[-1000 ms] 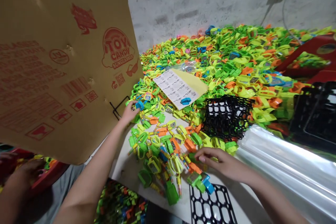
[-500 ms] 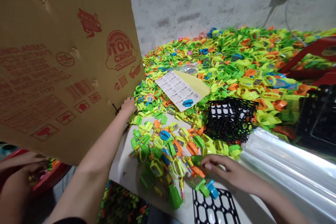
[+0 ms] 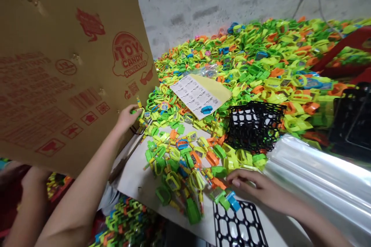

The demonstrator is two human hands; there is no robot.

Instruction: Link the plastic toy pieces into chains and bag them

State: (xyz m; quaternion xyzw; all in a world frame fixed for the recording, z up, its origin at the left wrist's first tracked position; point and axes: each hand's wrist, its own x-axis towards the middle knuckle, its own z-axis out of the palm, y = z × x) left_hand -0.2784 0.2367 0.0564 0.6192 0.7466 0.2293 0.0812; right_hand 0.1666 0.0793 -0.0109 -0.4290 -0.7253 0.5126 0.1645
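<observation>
At the lower edge of the cardboard box, my left hand (image 3: 129, 117) is closed on a yellow-green toy watch (image 3: 141, 111). My right hand (image 3: 251, 183) rests low over the white board (image 3: 130, 185), fingers loosely bent and apart, with nothing visible in them. Close to its fingertips lie an orange toy watch (image 3: 218, 183) and a green one (image 3: 218, 171). Just below are a blue toy watch (image 3: 232, 200) and a flat black plastic grid (image 3: 239, 225). Several more watches, some with candy tubes as straps, are heaped on the board to its left.
A large cardboard box (image 3: 63, 96) stands at the left. Behind spreads a deep pile of toy watches (image 3: 261, 69), with a label sheet (image 3: 194, 94) and a stack of black grids (image 3: 253, 127) on it. Clear plastic film (image 3: 315, 181) lies right. Another person's arm (image 3: 33, 200) shows lower left.
My left hand has moved left and slightly up, and a yellow-green toy watch now shows in it. My right hand has hardly moved. The view has shifted slightly.
</observation>
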